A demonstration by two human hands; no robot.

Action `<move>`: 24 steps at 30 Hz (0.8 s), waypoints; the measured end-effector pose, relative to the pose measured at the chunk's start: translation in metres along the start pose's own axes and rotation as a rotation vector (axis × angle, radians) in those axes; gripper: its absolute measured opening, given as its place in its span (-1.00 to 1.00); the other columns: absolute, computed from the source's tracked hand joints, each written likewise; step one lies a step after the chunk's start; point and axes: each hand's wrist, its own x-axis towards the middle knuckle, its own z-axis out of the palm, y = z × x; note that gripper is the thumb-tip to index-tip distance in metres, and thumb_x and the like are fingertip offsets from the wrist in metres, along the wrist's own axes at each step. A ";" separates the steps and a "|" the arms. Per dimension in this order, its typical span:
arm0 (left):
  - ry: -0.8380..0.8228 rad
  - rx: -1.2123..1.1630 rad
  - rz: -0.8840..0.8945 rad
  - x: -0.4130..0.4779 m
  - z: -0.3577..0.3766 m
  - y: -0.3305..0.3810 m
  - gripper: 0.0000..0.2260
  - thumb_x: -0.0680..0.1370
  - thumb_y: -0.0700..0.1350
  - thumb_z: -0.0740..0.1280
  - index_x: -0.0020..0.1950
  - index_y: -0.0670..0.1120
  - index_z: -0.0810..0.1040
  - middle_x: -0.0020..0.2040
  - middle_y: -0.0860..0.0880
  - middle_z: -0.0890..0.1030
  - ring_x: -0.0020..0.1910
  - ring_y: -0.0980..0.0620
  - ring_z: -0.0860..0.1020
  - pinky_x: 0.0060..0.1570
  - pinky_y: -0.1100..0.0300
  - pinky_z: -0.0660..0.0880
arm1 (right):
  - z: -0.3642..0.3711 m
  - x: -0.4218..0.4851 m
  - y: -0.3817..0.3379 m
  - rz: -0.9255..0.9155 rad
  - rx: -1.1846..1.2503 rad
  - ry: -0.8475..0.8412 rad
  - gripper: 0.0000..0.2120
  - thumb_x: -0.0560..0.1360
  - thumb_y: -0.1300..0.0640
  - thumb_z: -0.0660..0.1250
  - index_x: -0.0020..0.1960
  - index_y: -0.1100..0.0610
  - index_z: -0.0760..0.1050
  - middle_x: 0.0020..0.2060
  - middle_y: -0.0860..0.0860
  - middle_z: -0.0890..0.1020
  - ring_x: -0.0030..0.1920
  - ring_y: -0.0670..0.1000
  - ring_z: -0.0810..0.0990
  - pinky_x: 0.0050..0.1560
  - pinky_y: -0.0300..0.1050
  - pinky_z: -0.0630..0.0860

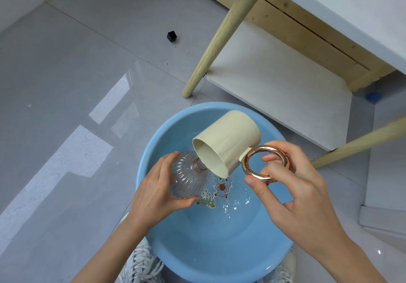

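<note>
Head view: over the basin (pixel 219 252), our left grip (pixel 153 192) clasps the clear bottle (pixel 186 178) as our right grip (pixel 292 197), clutching the ring handle (pixel 245 164), tips the mug (pixel 228 142); filling looks unfinished.

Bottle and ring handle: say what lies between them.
Head view: the tilted cream cup lies between the bottle and the ring handle, its lip over the bottle's neck.

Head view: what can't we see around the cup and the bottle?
- bottle mouth: head view, behind the cup rim.
- basin near side: head view, cut off by the bottom edge.
- shoes: head view, mostly under the basin.
- blue thing by the shelf: head view, too small to name.
</note>
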 end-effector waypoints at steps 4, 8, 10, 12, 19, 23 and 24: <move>0.001 -0.002 0.001 0.001 0.000 0.000 -0.13 0.18 0.30 0.41 0.37 -0.04 0.25 0.27 0.00 0.49 0.19 0.10 0.40 0.12 0.43 0.22 | 0.000 0.000 -0.001 -0.006 -0.002 0.004 -0.65 0.50 -0.05 0.28 -0.32 0.18 0.50 0.06 0.09 0.48 -0.01 0.01 0.55 0.09 -0.31 0.37; 0.005 -0.002 0.011 0.001 0.000 0.000 -0.13 0.19 0.29 0.43 0.37 -0.06 0.25 0.26 0.00 0.48 0.18 0.10 0.42 0.12 0.42 0.25 | 0.000 0.000 -0.001 -0.020 -0.017 0.008 -0.66 0.50 -0.04 0.29 -0.33 0.18 0.50 0.06 0.08 0.48 -0.02 0.00 0.54 0.08 -0.31 0.37; 0.007 -0.002 0.013 0.001 0.001 0.000 -0.14 0.19 0.29 0.43 0.37 -0.06 0.25 0.26 0.00 0.48 0.17 0.10 0.42 0.11 0.40 0.27 | 0.000 -0.001 -0.001 -0.027 -0.026 0.001 -0.66 0.50 -0.04 0.29 -0.33 0.18 0.48 0.07 0.09 0.48 -0.01 0.01 0.55 0.09 -0.31 0.37; 0.008 -0.003 0.012 0.001 0.001 0.000 -0.14 0.19 0.29 0.43 0.37 -0.05 0.25 0.26 0.00 0.48 0.17 0.10 0.42 0.11 0.40 0.27 | 0.000 -0.001 -0.002 -0.031 -0.029 -0.004 -0.66 0.50 -0.04 0.29 -0.33 0.17 0.47 0.07 0.10 0.48 0.00 0.01 0.55 0.09 -0.30 0.37; 0.009 0.008 0.003 0.001 0.001 0.000 -0.14 0.18 0.28 0.42 0.37 -0.04 0.25 0.26 0.02 0.48 0.18 0.11 0.42 0.11 0.43 0.24 | 0.000 -0.002 -0.003 -0.050 -0.051 -0.012 -0.66 0.50 -0.04 0.29 -0.33 0.16 0.47 0.08 0.11 0.47 0.00 0.00 0.52 0.09 -0.28 0.39; 0.011 0.010 0.008 0.001 0.000 0.000 -0.14 0.18 0.28 0.44 0.37 -0.03 0.25 0.26 0.03 0.46 0.17 0.11 0.42 0.10 0.42 0.26 | 0.000 -0.003 -0.003 -0.066 -0.071 -0.023 -0.67 0.51 -0.05 0.29 -0.32 0.15 0.49 0.10 0.11 0.47 0.02 -0.03 0.51 0.11 -0.28 0.40; 0.012 0.012 0.007 0.001 0.000 0.000 -0.14 0.18 0.28 0.44 0.37 -0.03 0.24 0.26 0.04 0.46 0.18 0.11 0.42 0.09 0.41 0.26 | 0.000 -0.003 -0.003 -0.069 -0.078 -0.027 -0.67 0.51 -0.05 0.29 -0.31 0.15 0.50 0.11 0.11 0.47 0.02 -0.03 0.51 0.12 -0.28 0.40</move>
